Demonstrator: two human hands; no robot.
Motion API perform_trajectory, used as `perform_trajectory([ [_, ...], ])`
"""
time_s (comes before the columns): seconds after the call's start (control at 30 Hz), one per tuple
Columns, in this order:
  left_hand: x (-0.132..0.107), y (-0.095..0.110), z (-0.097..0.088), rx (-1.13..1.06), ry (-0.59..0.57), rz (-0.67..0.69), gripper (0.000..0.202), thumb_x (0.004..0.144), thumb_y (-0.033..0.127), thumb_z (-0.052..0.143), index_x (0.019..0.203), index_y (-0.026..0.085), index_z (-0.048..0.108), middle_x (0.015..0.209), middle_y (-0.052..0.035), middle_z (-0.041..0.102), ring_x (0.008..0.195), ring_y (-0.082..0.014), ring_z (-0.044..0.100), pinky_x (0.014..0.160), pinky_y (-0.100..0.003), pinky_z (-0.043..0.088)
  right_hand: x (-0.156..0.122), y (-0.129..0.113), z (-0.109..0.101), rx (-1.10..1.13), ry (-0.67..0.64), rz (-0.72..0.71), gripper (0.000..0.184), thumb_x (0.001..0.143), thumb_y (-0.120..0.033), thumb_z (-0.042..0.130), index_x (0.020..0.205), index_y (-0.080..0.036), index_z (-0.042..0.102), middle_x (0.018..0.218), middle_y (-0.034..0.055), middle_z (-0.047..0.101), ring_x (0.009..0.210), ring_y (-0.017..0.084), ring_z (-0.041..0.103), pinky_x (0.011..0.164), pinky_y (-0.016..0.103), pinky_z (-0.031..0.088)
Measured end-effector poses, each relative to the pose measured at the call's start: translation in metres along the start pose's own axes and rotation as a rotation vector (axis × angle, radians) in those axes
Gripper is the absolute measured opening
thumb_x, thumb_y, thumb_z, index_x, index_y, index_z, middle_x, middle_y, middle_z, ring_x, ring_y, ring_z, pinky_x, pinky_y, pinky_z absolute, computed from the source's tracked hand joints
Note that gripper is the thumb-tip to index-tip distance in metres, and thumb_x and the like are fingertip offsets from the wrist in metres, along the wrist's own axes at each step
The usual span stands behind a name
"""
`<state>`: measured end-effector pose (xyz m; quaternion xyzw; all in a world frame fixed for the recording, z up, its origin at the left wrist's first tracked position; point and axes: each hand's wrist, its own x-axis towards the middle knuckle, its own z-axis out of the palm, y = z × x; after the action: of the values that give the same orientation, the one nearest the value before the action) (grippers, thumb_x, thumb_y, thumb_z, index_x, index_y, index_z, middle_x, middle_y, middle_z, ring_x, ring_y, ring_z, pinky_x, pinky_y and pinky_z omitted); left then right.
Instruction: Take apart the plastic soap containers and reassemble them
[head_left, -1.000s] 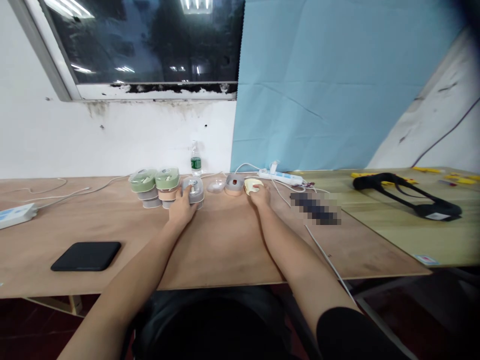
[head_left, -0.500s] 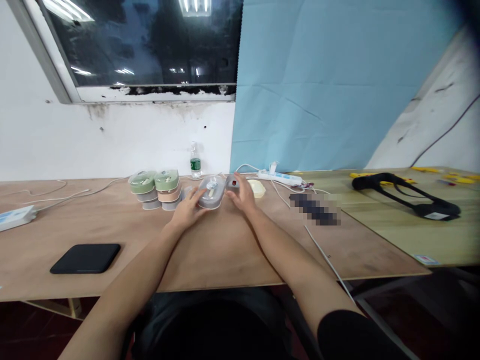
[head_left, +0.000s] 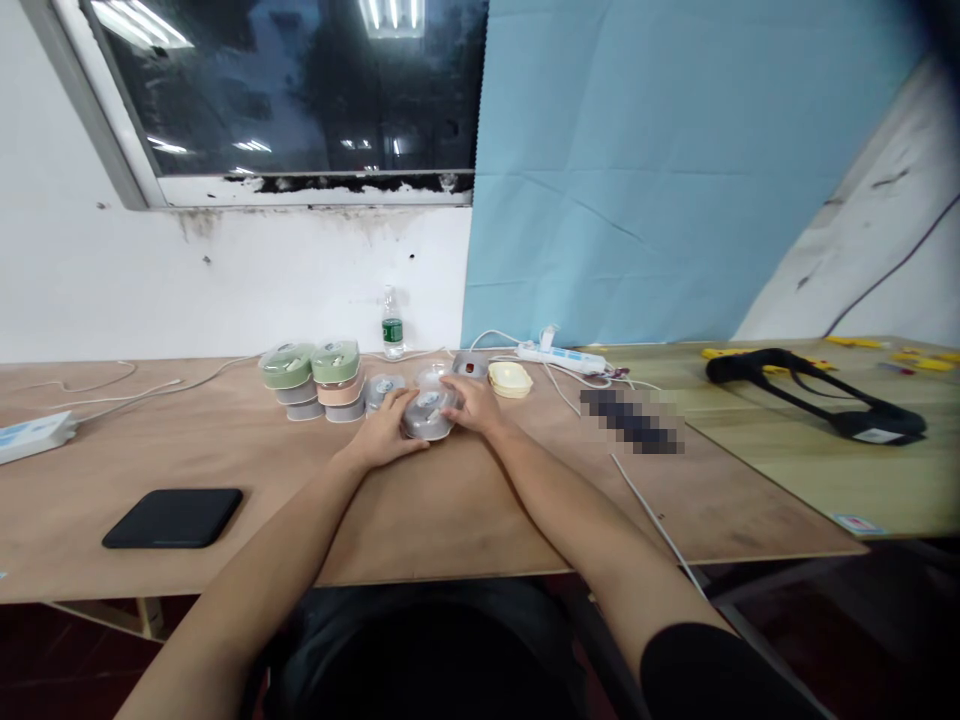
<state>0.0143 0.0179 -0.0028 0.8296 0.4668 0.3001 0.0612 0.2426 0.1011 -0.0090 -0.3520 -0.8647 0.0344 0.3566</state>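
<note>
My left hand [head_left: 385,432] and my right hand [head_left: 475,405] grip a grey lidded food container [head_left: 428,420] from its two sides, their fingers curled around its edges. It has a see-through lid with a pale label and something light-coloured on it. Right behind it is another clear-lidded container [head_left: 433,374], partly covered. A further grey container [head_left: 384,385] stands just left, beyond my left fingers. Past my right hand lie a grey box with a dark red mark [head_left: 469,368] and a stack of cream-coloured trays [head_left: 511,378].
Two stacks of green-topped containers [head_left: 336,362] stand to the left, and a water bottle [head_left: 391,325] by the wall. A black flat case [head_left: 172,518] lies front left. Power strips [head_left: 562,357] and cables run along the back. A black frame-like object [head_left: 817,395] rests at right.
Both hands have come nearer the table's front edge and closer together, now with a grey container between them. The clear-lidded container behind and the one at left show more.
</note>
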Motion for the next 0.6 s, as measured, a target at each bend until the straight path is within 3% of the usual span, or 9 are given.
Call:
perform_trajectory([
  [0.1, -0.001, 0.001, -0.001, -0.016, -0.022, -0.012, 0.097, 0.064, 0.055, 0.073, 0.144, 0.024, 0.028, 0.146, -0.0143, 0.031, 0.118, -0.0289, 0.052, 0.094, -0.042, 0.046, 0.0, -0.006, 0.004, 0.015, -0.027, -0.037, 0.072, 0.078, -0.07, 0.049, 0.126, -0.017, 0.055, 0.125, 0.0116, 0.06, 0.115, 0.026, 0.056, 0.099, 0.035, 0.041],
  [0.23, 0.0, 0.003, -0.003, -0.052, -0.004, -0.016, 0.08, 0.068, 0.056, 0.07, 0.136, 0.024, 0.042, 0.142, -0.0128, 0.039, 0.109, -0.0262, 0.057, 0.09, -0.039, 0.048, -0.002, -0.007, 0.007, 0.035, 0.008, -0.079, 0.073, 0.082, -0.071, 0.04, 0.127, -0.016, 0.054, 0.124, 0.0123, 0.061, 0.112, 0.024, 0.058, 0.096, 0.033, 0.044],
  [0.33, 0.004, 0.003, -0.004, -0.137, 0.143, -0.037, 0.055, 0.079, 0.051, 0.061, 0.123, 0.02, 0.053, 0.125, -0.0117, 0.056, 0.103, -0.0236, 0.06, 0.089, -0.037, 0.048, -0.002, -0.008, 0.007, 0.056, 0.071, -0.058, 0.069, 0.087, -0.064, 0.039, 0.135, -0.015, 0.044, 0.128, 0.0124, 0.058, 0.111, 0.023, 0.059, 0.094, 0.034, 0.047],
  [0.43, 0.009, 0.0, -0.004, -0.367, 0.34, -0.182, 0.043, 0.087, 0.051, 0.05, 0.106, 0.015, 0.059, 0.099, -0.0092, 0.067, 0.076, -0.0181, 0.065, 0.073, -0.033, 0.052, -0.001, -0.012, 0.007, 0.03, 0.167, -0.026, 0.056, 0.092, -0.046, 0.04, 0.139, -0.016, 0.036, 0.133, 0.0128, 0.054, 0.11, 0.022, 0.06, 0.093, 0.036, 0.048],
  [0.5, 0.012, -0.003, -0.006, -0.568, 0.438, -0.32, 0.044, 0.087, 0.054, 0.046, 0.099, 0.013, 0.059, 0.09, -0.0081, 0.069, 0.055, -0.0134, 0.062, 0.055, -0.028, 0.049, 0.001, -0.016, 0.008, -0.023, 0.203, -0.052, 0.045, 0.094, -0.034, 0.038, 0.136, -0.017, 0.041, 0.138, 0.0117, 0.05, 0.116, 0.022, 0.056, 0.096, 0.038, 0.046],
  [0.6, 0.014, -0.006, -0.009, -0.77, 0.523, -0.487, 0.043, 0.084, 0.054, 0.051, 0.097, 0.014, 0.057, 0.082, -0.0071, 0.071, 0.04, -0.0107, 0.055, 0.041, -0.023, 0.042, 0.004, -0.022, 0.008, -0.099, 0.155, -0.123, 0.038, 0.095, -0.024, 0.033, 0.129, -0.022, 0.051, 0.14, 0.0058, 0.049, 0.125, 0.02, 0.049, 0.099, 0.037, 0.044],
])
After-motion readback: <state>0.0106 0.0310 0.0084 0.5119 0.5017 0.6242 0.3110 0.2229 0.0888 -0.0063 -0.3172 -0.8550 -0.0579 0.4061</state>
